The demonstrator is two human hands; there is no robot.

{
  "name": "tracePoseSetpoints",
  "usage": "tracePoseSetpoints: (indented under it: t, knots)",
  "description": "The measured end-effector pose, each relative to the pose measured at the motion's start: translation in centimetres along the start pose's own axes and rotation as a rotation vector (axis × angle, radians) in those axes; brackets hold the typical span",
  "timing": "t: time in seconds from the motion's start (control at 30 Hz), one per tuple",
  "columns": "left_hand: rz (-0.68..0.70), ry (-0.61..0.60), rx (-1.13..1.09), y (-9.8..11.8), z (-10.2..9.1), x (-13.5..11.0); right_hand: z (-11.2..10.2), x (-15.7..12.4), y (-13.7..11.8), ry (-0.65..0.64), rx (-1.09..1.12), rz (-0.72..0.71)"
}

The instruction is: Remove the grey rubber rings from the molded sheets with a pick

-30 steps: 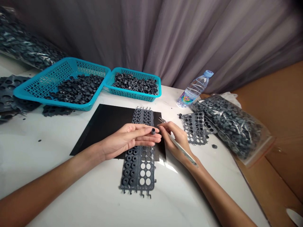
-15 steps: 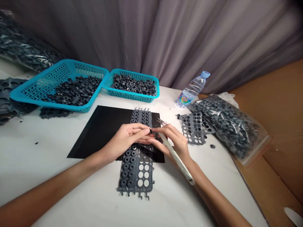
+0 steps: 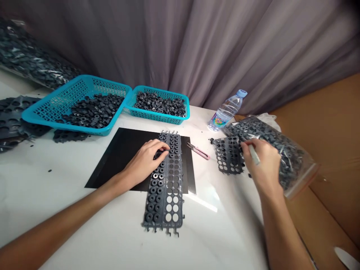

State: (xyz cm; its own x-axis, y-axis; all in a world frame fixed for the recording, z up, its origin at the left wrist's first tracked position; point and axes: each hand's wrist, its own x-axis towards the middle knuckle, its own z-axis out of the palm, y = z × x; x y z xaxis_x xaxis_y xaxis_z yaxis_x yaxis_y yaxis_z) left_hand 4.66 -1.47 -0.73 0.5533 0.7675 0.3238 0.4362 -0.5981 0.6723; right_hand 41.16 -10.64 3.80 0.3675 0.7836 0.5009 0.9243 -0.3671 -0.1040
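My left hand rests with curled fingers on the left side of a long grey perforated strip that lies across a black mat; small grey rings fill its left columns, and several holes on its right are empty. My right hand is over at the right, closed on a white pen-like tool, beside a second grey perforated strip and touching a clear bag of grey rings. Small pink snips lie on the table between the two strips.
Two turquoise baskets holding grey rings stand at the back left. A water bottle lies behind the second strip. More grey strips and bagged rings are at the far left. A brown cardboard surface borders the right.
My right hand has left the long strip and moved right to the bag and second strip, still with the white tool. My left hand has dropped flat onto the long strip. The snips are now uncovered.
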Motion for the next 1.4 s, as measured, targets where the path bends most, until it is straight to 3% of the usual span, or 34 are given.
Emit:
tracePoseSetpoints:
  t: [0.1, 0.2, 0.33, 0.53, 0.63, 0.73, 0.83, 0.97, 1.07, 1.4]
  knots:
    - [0.037, -0.035, 0.036, -0.4, 0.0, 0.3, 0.3, 0.3, 2.3, -0.243, -0.204, 0.176]
    - [0.092, -0.076, 0.077, -0.3, 0.1, 0.4, 0.8, 0.4, 3.0, -0.336, -0.253, 0.245]
    - [0.117, -0.11, 0.085, -0.4, 0.3, 0.2, 1.3, 0.5, 3.1, -0.338, -0.242, 0.233]
    - [0.093, -0.157, 0.096, -0.3, 0.2, -0.1, 0.1, 0.2, 1.4, -0.169, -0.159, 0.149]
    - [0.087, -0.165, 0.108, 0.0, 0.0, -0.1, -0.5, -0.3, -0.9, -0.147, 0.055, 0.057]
    - [0.09, -0.171, 0.121, 0.1, -0.1, -0.2, 0.0, -1.3, -4.3, -0.214, 0.445, 0.011]
    - [0.091, -0.175, 0.125, 0.1, -0.1, -0.2, 1.2, -3.0, -8.2, -0.385, 0.816, -0.06]
    - [0.096, -0.182, 0.096, 0.1, 0.0, -0.2, 2.4, -5.2, -11.9, -0.646, 1.092, -0.096]
    - [0.099, -0.18, 0.061, 0.1, 0.0, -0.3, 2.7, -5.7, -13.1, -0.76, 1.227, -0.046]
    - [0.101, -0.21, 0.126, 0.4, 0.1, -0.7, 3.8, -5.6, -14.2, -0.739, 1.353, -0.005]
